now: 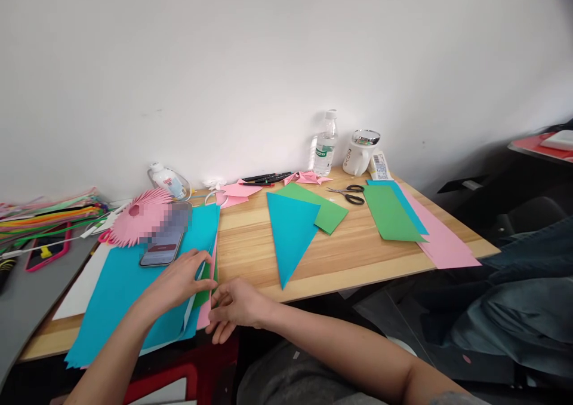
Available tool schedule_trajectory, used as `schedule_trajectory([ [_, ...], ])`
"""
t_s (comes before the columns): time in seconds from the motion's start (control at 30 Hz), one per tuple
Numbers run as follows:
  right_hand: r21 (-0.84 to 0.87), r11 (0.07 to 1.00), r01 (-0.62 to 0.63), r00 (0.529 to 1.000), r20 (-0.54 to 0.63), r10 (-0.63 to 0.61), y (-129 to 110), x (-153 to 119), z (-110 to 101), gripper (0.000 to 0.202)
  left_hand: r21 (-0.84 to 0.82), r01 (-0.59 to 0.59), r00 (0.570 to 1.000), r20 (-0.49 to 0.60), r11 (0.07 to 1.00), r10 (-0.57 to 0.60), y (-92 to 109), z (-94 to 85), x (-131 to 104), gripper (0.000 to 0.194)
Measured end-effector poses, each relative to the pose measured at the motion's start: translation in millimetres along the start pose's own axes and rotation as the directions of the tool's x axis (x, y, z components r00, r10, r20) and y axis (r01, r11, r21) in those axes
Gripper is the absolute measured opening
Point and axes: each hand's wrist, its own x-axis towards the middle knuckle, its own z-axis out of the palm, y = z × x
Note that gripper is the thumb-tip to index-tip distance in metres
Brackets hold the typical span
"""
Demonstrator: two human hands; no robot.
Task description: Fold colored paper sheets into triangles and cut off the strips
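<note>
My left hand (179,279) lies over the right edge of a stack of blue paper (129,279). Its thumb and fingers pinch that edge and hold the upper sheets slightly raised. Beneath, a strip of green paper (203,296) and a pink sheet (204,316) show. My right hand (237,306) is beside the left, its thumb and index finger closed at the pink sheet's edge, the other fingers curled below the table edge. A phone (163,244) rests on the blue stack. To the right lies a blue folded paper triangle (290,229), partly covering a green paper piece (331,217).
Scissors (351,195), a water bottle (326,145) and a white mug (357,154) are near the wall. Green paper (391,214) and pink paper (447,244) overlap at right. A pink pleated paper disc (138,214), pens (266,178) and coloured craft stems (49,217) are also around.
</note>
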Motion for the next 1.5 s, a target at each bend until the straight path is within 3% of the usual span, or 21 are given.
schedule_trajectory([
  [0.23,0.013,0.996,0.09,0.995,0.037,-0.09,5.5,4.3,-5.9,0.038,-0.043,0.019,0.998,0.057,0.999,-0.016,0.4,-5.2,0.1,0.039],
  [0.43,-0.066,0.978,0.196,0.976,-0.085,-0.202,11.6,-2.2,-7.5,0.058,-0.062,-0.009,0.996,0.083,0.998,0.014,1.6,-7.6,-2.8,0.037],
  [0.63,-0.215,0.954,0.21,0.966,-0.105,-0.236,11.7,-7.0,-4.8,0.026,-0.02,-0.028,0.998,0.064,0.999,0.029,-1.7,-4.3,-4.2,0.028],
  [0.87,-0.168,0.964,0.207,0.97,-0.092,-0.225,11.0,-3.5,-3.8,0.021,-0.013,-0.016,0.999,0.047,1.0,0.017,-3.2,4.3,-11.5,0.038],
  [1.07,-0.167,0.964,0.206,0.968,-0.109,-0.226,11.1,-4.5,-2.6,0.022,-0.047,0.004,0.984,0.177,0.999,0.004,7.4,8.4,-28.7,0.049],
  [1.23,-0.176,0.952,0.25,0.959,-0.089,-0.269,18.0,-0.9,-6.5,0.028,-0.064,-0.009,0.989,0.145,0.998,0.018,7.1,18.2,-33.5,0.061],
  [1.5,-0.285,0.913,0.293,0.935,-0.114,-0.336,18.9,-3.4,-5.4,0.031,-0.038,-0.004,0.977,0.211,0.999,0.012,18.8,5.5,-39.1,0.061],
])
